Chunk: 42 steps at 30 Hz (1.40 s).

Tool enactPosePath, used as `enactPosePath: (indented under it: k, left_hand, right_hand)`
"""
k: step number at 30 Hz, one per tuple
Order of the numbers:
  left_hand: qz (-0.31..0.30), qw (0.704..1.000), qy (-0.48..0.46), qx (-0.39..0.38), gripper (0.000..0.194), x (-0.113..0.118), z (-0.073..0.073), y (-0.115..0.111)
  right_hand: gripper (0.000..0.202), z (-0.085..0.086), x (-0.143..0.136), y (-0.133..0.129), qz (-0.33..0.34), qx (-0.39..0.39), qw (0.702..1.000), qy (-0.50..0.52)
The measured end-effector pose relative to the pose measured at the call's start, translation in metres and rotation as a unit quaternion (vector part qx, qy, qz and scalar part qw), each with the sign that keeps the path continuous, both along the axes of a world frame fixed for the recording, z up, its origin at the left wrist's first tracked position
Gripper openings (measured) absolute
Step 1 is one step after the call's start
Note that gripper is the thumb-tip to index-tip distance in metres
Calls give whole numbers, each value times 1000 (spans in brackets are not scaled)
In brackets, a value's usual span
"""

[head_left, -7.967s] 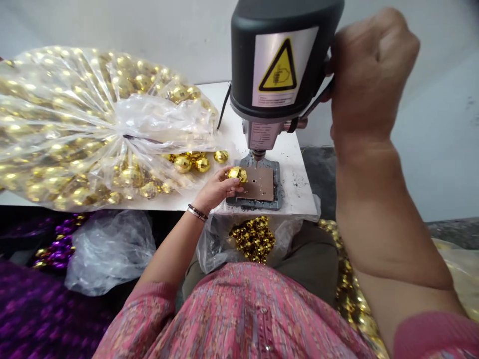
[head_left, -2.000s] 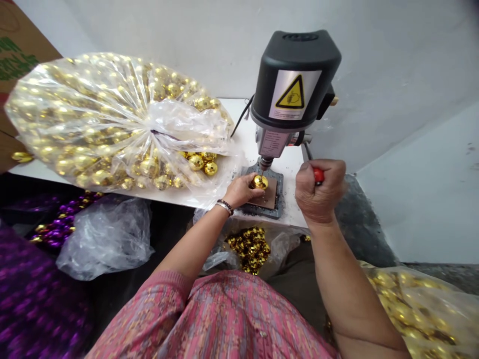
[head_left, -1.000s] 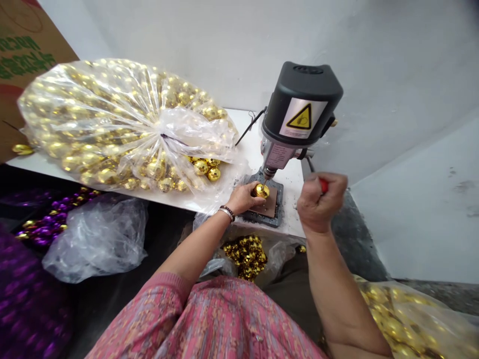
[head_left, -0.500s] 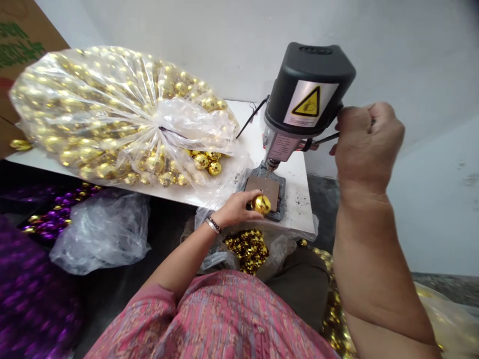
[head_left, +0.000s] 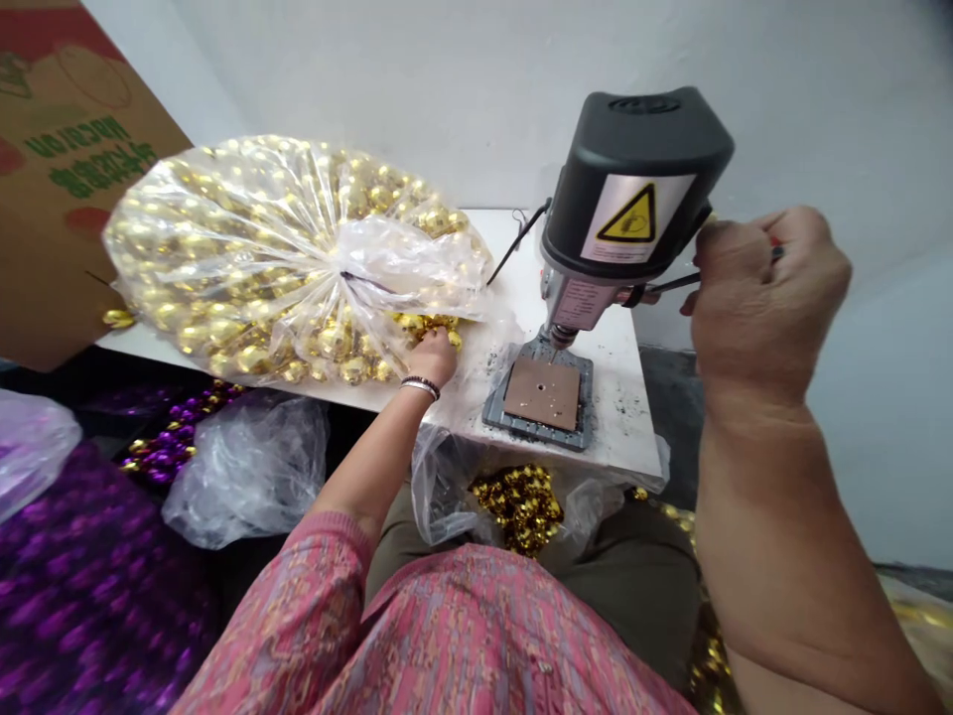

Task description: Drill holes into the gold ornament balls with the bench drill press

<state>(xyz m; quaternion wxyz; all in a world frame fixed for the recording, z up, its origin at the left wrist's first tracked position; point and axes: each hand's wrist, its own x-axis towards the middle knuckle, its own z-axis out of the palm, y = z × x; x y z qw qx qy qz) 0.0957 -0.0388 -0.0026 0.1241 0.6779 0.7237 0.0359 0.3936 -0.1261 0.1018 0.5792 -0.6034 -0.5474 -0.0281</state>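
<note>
"So, what's the biggest thing on my feed?"

"Mostly the clear plastic bag [head_left: 223,268] on the surface [head_left: 621,434], gathered near its middle and packed with shiny gold balls. I'd watch its loose film: a hard tug there could spill some."

"Other containers?"

"Beside it I have a printed carton [head_left: 52,248], contents hidden from me. Below the surface's front edge, a second clear bag [head_left: 439,482] gapes open with gold pieces [head_left: 521,506] inside."

"And the drill press [head_left: 640,169]?"

"It stands near the right end, my right hand [head_left: 770,298] clamped on its lever [head_left: 676,283]. I judge that pulling it down with my other hand under the tool could injure the fingers."

"Where is my left hand [head_left: 434,357]?"

"Among the loose gold balls [head_left: 456,339] by the big bag. Its fingers are bunched, but I can't tell whether they pinch one."

"What's on the brown pad [head_left: 558,405]?"

"Just specks around a small hole [head_left: 541,387]. Such grit could seat a ball unevenly, I'd say, and a slack hold might let it roll or spin."
</note>
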Motion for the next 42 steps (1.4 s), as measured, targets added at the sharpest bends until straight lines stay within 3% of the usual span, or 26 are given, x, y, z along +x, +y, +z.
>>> enactPosePath:
  k: [5,9,11,14,16,17,22,27,33,42]
  left_hand:
    - [-20,1000,6,-3,64,1,-10,3]
    - [-26,985,-156,66,52,-5,-21,-5]
    - [-19,942,-326,77,50,-7,-27,-15]
    - [-9,818,-576,13,59,-5,-33,-35]
    - [-22,760,-648,-31,64,0,-33,-47]
    - [-33,754,-654,-47,64,2,-32,-51]
    - [-78,820,-556,-111,48,16,-19,-53]
    - [-109,879,-455,-96,48,31,-17,-41]
    - [-136,922,-358,-53,53,46,-23,-36]
    - [-232,942,-241,-15,56,63,-11,-38]
  right_hand:
    - [28,12,-17,-9,-14,-2,1000,19]
    - [25,11,-18,-10,6,12,1000,16]
    - [24,7,-16,-9,9,15,1000,8]
    - [23,4,-14,-7,4,18,1000,10]
    - [24,6,-15,-7,0,16,1000,16]
    - [25,8,-17,-8,-4,15,1000,17]
    - [38,36,-25,-5,-44,-26,998,42]
    - [40,59,-16,24,-32,-74,994,78]
    - [36,58,-4,45,-3,-89,992,88]
    - [38,58,-11,40,12,-65,990,124]
